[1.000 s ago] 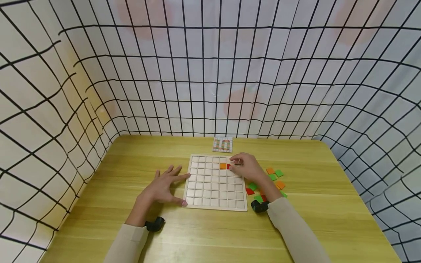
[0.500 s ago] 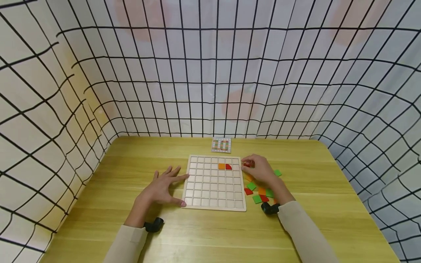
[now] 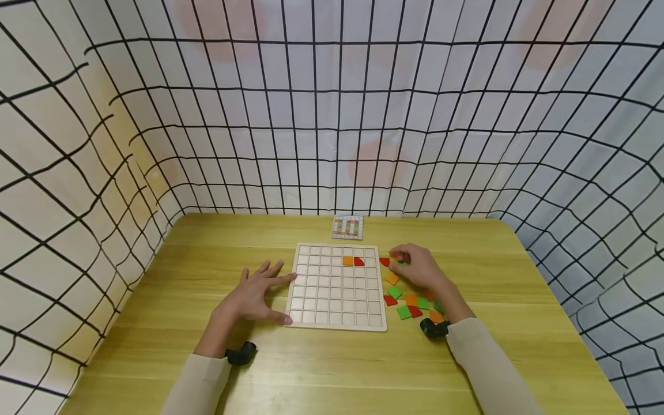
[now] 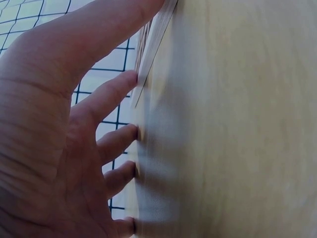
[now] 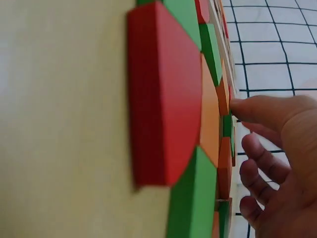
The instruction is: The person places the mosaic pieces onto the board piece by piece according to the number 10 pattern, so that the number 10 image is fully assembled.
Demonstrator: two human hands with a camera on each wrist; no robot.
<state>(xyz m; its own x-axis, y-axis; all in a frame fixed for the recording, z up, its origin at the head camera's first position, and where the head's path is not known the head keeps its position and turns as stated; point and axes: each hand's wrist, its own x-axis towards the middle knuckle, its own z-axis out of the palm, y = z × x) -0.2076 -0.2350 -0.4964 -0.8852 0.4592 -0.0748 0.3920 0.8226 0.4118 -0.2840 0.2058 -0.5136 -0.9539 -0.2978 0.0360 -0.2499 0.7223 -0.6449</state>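
Flat on the surface (image 3: 321, 369), a squarish board (image 3: 332, 294) points straight ahead, its cells holding an orange tile (image 3: 348, 261) and red tile (image 3: 358, 261). The left hand (image 3: 254, 295), spread, touches its left edge; the right hand (image 3: 420, 267) is at loose tiles (image 3: 411, 301), grip unclear.

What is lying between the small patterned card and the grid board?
In the head view, only a narrow bare strip of table separates the patterned card from the grid board.

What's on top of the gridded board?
On the board sit an orange tile and a red tile, side by side in neighboring cells. Anything beneath the board or tiles is covered, so unseen.
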